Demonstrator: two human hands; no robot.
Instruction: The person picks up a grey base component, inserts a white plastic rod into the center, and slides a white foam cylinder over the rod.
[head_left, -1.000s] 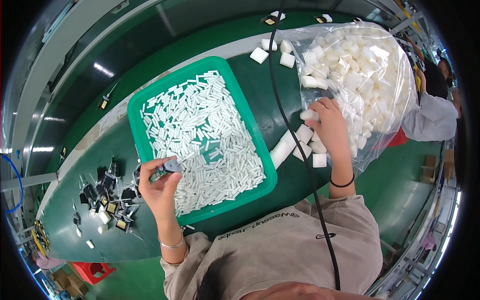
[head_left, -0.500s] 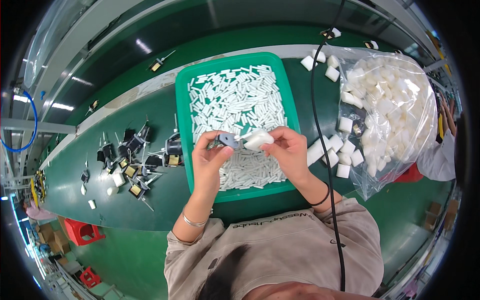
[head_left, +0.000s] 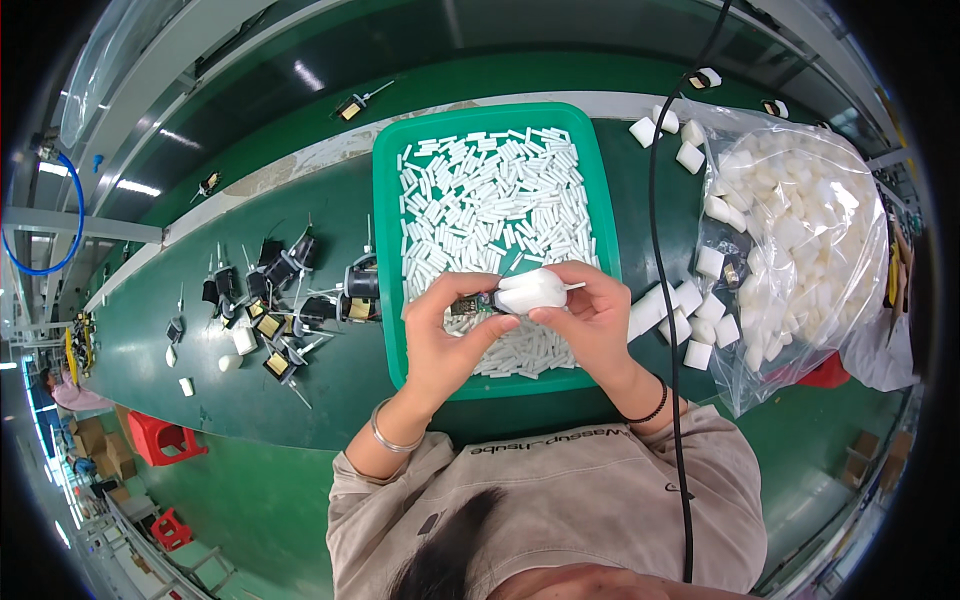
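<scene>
Over the green tray [head_left: 397, 345] my two hands meet around one small assembly. My left hand [head_left: 440, 335] is closed on a small dark part with a circuit board [head_left: 468, 305]. Between thumb and fingers, my right hand [head_left: 598, 315] pinches a soft white block [head_left: 535, 290], which sits against the dark part. A thin white stick pokes out of the block's right end. Many short white sticks [head_left: 490, 200] fill the tray below. The join between block and dark part is partly covered by my fingers.
Left of the tray lies a pile of black parts with thin rods [head_left: 270, 290]. To the right are loose white blocks [head_left: 704, 332] and a clear bag of white blocks [head_left: 800, 230]. A black cable [head_left: 655, 200] hangs before the right side. Similar parts [head_left: 350, 107] lie along the far strip.
The white block has slid along the stick to the dark part, and the stick's tip now shows beyond it. My hands have come closer together.
</scene>
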